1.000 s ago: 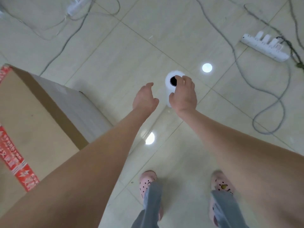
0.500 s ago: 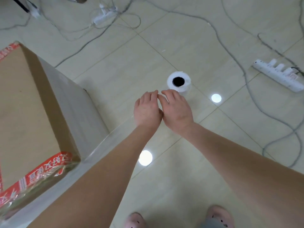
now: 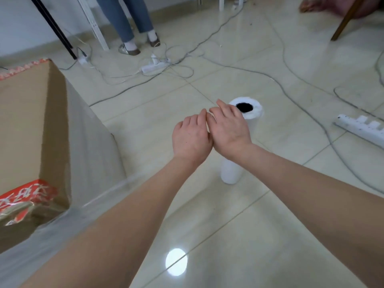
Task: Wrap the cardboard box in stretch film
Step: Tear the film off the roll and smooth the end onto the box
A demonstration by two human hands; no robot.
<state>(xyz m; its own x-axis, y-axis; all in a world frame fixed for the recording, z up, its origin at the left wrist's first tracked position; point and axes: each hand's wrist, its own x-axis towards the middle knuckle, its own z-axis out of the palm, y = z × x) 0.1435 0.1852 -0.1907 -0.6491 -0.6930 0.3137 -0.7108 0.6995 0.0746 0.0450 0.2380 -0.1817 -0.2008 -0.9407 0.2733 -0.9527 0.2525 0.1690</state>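
Note:
The cardboard box point(image 3: 25, 125) with red tape stands at the left, its near side and corner covered in clear stretch film point(image 3: 87, 142). A band of film runs from the box's lower corner under my left forearm toward my hands. My left hand point(image 3: 191, 138) and right hand point(image 3: 228, 129) are held together, backs up and fingertips touching, pinched on the film end; their undersides are hidden. Just behind and below them the white film roll point(image 3: 230, 173) stands upright on the floor, its dark core facing up.
Cables lie all over the tiled floor. One white power strip point(image 3: 361, 127) lies at the right, another point(image 3: 154, 66) farther back. A person's legs point(image 3: 128, 23) stand at the back next to a white frame leg; a black pole point(image 3: 54, 28) and a wooden leg point(image 3: 345, 19) are nearby.
My right hand left the top of the roll and met my left hand in front of it. The view tilted up, and the box with its film came closer at the left.

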